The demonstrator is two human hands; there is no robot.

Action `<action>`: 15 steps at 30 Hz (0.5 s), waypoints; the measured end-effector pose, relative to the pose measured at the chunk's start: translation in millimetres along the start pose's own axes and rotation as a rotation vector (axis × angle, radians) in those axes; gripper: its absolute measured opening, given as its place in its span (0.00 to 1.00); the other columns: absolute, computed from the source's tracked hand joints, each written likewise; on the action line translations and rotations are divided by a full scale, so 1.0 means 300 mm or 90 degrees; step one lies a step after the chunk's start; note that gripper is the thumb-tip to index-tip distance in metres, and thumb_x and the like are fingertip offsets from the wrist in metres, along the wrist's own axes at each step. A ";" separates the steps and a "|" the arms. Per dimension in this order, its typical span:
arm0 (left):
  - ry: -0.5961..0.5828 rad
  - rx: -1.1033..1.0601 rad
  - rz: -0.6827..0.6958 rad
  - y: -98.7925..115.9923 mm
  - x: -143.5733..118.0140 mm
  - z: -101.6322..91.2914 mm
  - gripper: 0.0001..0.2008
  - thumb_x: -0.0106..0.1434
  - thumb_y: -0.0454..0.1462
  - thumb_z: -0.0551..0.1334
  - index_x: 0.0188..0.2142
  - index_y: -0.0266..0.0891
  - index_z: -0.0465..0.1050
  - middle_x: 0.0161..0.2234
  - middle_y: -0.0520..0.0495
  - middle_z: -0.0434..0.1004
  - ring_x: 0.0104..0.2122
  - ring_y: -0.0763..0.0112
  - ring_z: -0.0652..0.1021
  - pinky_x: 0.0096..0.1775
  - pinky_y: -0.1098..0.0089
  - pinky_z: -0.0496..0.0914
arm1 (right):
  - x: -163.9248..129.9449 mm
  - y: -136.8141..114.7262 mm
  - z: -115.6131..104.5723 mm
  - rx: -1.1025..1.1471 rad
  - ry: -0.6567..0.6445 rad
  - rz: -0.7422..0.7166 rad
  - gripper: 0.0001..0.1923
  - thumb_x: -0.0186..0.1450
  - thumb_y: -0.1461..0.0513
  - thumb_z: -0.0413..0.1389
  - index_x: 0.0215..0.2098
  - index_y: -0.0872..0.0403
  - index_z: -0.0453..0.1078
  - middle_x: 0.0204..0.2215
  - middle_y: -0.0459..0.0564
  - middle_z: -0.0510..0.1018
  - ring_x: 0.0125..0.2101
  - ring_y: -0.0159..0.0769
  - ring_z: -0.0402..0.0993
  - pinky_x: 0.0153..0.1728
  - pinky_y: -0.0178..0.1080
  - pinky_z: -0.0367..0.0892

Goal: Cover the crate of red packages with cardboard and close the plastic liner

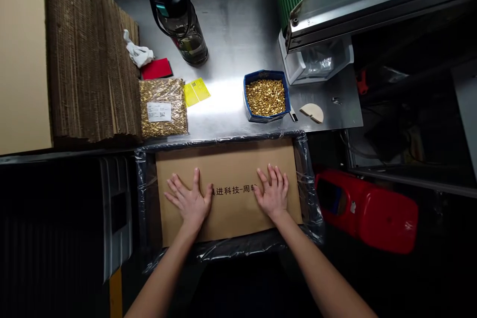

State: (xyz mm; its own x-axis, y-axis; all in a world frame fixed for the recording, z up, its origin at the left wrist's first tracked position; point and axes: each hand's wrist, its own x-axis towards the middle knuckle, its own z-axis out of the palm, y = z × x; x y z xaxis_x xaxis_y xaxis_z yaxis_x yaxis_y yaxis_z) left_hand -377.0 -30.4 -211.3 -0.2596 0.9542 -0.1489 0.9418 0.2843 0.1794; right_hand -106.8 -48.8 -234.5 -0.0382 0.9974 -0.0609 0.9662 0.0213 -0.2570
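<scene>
Hands spread wide, palm-down on printed brown cardboard, gripping nothing, forearms angled inward

- Two hands
- One printed cardboard panel
- One bottle, at eleven o'clock
- One labelled bag
- One blue bin
- One white bin
- One half-round piece

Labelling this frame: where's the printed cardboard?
Head view, lower centre: the printed cardboard lies inside the plastic-lined bin, under the left hand and right hand, on the metal table's near side.
</scene>
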 end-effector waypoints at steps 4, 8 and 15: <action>0.014 -0.026 0.005 0.002 -0.007 0.015 0.36 0.70 0.53 0.58 0.73 0.49 0.53 0.77 0.39 0.16 0.74 0.29 0.35 0.67 0.27 0.37 | 0.000 0.003 -0.005 0.002 -0.010 0.017 0.29 0.73 0.50 0.52 0.70 0.45 0.62 0.73 0.55 0.57 0.73 0.52 0.47 0.70 0.61 0.41; 0.034 -0.056 -0.005 0.028 0.002 -0.007 0.36 0.69 0.53 0.60 0.72 0.48 0.57 0.77 0.38 0.22 0.74 0.28 0.38 0.67 0.27 0.38 | 0.014 -0.012 -0.012 -0.003 -0.013 0.021 0.28 0.72 0.51 0.51 0.69 0.46 0.64 0.72 0.55 0.59 0.72 0.52 0.49 0.70 0.60 0.43; 0.055 -0.291 -0.154 -0.219 0.044 -0.286 0.21 0.73 0.52 0.52 0.53 0.48 0.76 0.56 0.47 0.79 0.57 0.51 0.78 0.61 0.48 0.70 | -0.008 0.027 -0.201 0.142 -0.050 0.101 0.23 0.75 0.52 0.50 0.65 0.46 0.68 0.67 0.54 0.69 0.66 0.48 0.62 0.66 0.53 0.58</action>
State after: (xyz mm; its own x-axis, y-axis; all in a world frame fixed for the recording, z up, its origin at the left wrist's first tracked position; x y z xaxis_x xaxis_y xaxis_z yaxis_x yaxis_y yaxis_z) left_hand -460.7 -28.5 -141.7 -0.4930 0.8548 -0.1620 0.6685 0.4914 0.5583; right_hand -83.5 -46.8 -178.2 0.0816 0.9784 -0.1899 0.8822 -0.1596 -0.4431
